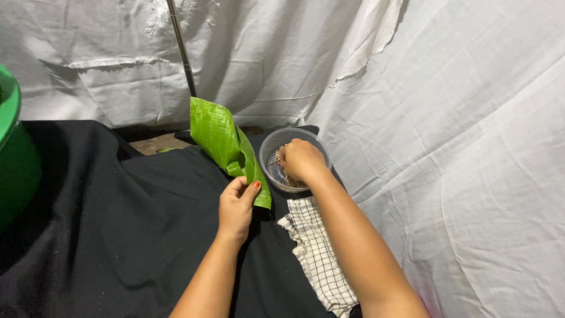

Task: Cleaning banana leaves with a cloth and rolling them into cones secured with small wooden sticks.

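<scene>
Left hand (236, 206) pinches folded banana leaf (226, 141) above black cloth (118, 224). Right hand (301, 160) dips into clear bowl (271, 150) of thin sticks, fingers curled, grip hidden. Best keep fold tight, pick single stick.

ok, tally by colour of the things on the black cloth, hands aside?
Green: 2, the folded leaf held by the left hand, and the bucket
Clear: 1, the bowl the right hand reaches into
White checked: 1, the towel
Total: 4
</scene>
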